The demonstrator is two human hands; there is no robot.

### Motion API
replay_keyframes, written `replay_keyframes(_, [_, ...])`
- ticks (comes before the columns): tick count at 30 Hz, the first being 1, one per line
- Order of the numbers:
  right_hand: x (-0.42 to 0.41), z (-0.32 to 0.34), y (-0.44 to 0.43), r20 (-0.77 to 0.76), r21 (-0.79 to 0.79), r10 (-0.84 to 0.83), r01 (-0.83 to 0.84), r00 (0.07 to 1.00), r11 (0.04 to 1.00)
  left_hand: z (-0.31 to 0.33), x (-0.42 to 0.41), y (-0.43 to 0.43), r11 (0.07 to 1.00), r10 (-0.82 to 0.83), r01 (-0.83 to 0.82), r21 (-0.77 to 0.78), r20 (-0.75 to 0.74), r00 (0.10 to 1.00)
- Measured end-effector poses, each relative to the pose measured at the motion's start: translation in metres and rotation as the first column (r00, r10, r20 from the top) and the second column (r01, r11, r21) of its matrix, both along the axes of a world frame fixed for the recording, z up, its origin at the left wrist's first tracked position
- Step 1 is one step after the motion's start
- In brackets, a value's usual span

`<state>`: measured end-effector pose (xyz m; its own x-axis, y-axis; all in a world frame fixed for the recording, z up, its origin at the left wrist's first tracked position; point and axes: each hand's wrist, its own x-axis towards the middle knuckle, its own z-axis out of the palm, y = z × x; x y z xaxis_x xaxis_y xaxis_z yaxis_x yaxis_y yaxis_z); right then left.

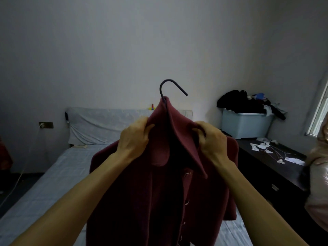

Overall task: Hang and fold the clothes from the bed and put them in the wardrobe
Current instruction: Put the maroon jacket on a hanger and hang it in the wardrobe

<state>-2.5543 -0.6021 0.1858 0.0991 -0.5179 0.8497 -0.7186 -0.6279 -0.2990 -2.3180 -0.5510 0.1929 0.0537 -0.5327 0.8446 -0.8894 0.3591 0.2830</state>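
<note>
Both hands, L (134, 137) & R (212, 139), grip closed on maroon coat (159, 192) w/ hanger (171, 87); no writing legible.

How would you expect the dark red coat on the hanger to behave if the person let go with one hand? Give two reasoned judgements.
The dark red coat looks thick and fuzzy, so it is probably fairly heavy yet floppy. Its collar folds softly where the left hand and right hand grip it. Held by one hand, it would likely sag and could slide off the hanger.

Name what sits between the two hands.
In the head view, the maroon coat's raised collar and hanger neck lie between left hand and right hand.
</note>
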Motion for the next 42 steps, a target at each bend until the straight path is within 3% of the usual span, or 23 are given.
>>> replay_keyframes(10, [-0.036,-0.013,0.027,0.066,-0.124,-0.192,0.199,0.979,0.972,-0.016,-0.001,0.003,0.987,-0.106,0.095,0.131,0.086,0.991])
replay_keyframes(14, [-0.054,-0.018,0.052,0.064,-0.147,-0.211,0.218,0.975,0.965,-0.026,-0.017,0.011,0.997,-0.079,0.079,0.008,0.178,0.981])
replay_keyframes(18, [-0.084,-0.017,0.087,0.076,-0.170,-0.278,0.287,0.958,0.943,-0.021,-0.050,0.021,0.978,-0.165,0.186,-0.093,0.197,0.966])
replay_keyframes(24, [-0.146,-0.019,0.157,0.017,-0.040,-0.424,0.424,0.906,0.905,-0.020,-0.121,0.031,0.919,-0.359,0.386,-0.080,0.236,0.903])
replay_keyframes(33, [-0.201,-0.008,0.270,-0.106,-0.043,-0.653,0.653,0.750,0.756,-0.003,-0.225,0.097,0.861,-0.501,0.508,-0.020,0.134,0.855])
replay_keyframes(42, [-0.267,-0.015,0.365,-0.010,-0.030,-0.667,0.666,0.745,0.745,0.011,-0.316,0.197,0.821,-0.559,0.568,-0.056,0.118,0.821])
